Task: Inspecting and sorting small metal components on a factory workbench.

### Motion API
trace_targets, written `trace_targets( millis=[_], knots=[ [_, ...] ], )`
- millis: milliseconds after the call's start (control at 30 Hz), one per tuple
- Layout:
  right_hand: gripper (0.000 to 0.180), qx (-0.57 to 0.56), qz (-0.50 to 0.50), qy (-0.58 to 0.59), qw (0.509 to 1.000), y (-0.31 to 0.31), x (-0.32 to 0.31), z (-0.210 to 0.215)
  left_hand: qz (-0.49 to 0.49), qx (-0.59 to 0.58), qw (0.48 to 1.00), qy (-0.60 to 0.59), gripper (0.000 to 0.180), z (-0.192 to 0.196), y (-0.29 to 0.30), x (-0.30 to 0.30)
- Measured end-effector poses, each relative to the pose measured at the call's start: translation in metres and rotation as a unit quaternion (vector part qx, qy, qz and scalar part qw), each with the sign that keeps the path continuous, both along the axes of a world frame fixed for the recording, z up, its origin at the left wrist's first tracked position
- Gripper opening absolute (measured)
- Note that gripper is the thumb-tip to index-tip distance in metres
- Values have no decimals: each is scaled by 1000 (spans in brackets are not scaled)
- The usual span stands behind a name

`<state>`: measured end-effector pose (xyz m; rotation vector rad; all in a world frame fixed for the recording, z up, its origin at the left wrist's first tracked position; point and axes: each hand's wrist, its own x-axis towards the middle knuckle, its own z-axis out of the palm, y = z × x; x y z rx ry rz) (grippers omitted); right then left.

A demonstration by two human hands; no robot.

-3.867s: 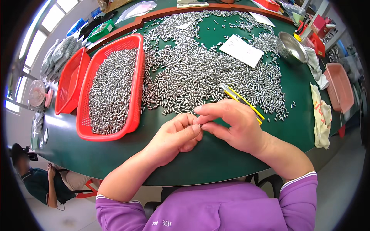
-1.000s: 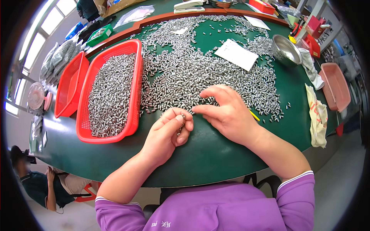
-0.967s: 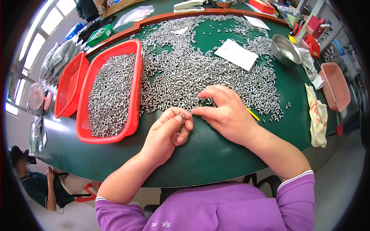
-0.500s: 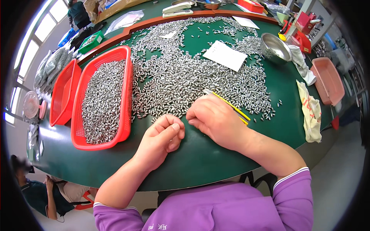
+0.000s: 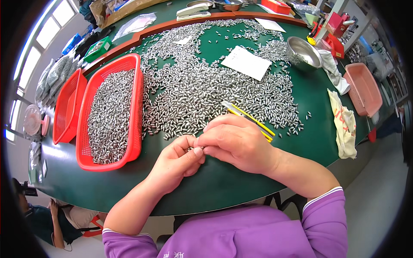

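Hands (image 5: 175, 163) (image 5: 234, 145) together, white characters (image 5: 173, 254) on purple shirt (image 5: 262, 234)

And here's white lettering on the purple shirt (image 5: 241, 236), low at the chest, cut by the frame's lower edge! Over right, red printing runs across the cream cloth (image 5: 342, 129), broken by folds. Writing on the white paper (image 5: 246, 63)? Too faint to read.

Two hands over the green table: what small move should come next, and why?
Perhaps the left hand should firm its pinch before the right hand parts from it: the fingertips of both meet above the green table, and a small metal piece, mostly hidden by fingers, shows at the left hand's grip.
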<state>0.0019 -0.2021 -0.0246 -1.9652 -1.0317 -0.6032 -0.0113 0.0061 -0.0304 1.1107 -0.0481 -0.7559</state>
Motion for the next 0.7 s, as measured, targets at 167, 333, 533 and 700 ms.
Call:
trace_targets(
  millis=[167, 333, 533, 700],
  knots=[
    [32, 27, 17, 16, 999, 0, 1, -2, -6, 16, 1000, 15, 14, 1, -1, 0],
    [31, 23, 2, 28, 999, -1, 1, -3, 4, -18, 999, 29, 12, 0, -1, 1],
    [20, -12, -19, -13, 1000, -2, 2, -2, 19, -62, 997, 42, 10, 1, 0, 3],
    [19, -27, -32, 16, 999, -4, 3, -5, 31, -64, 997, 25, 9, 1, 0, 3]
  ],
)
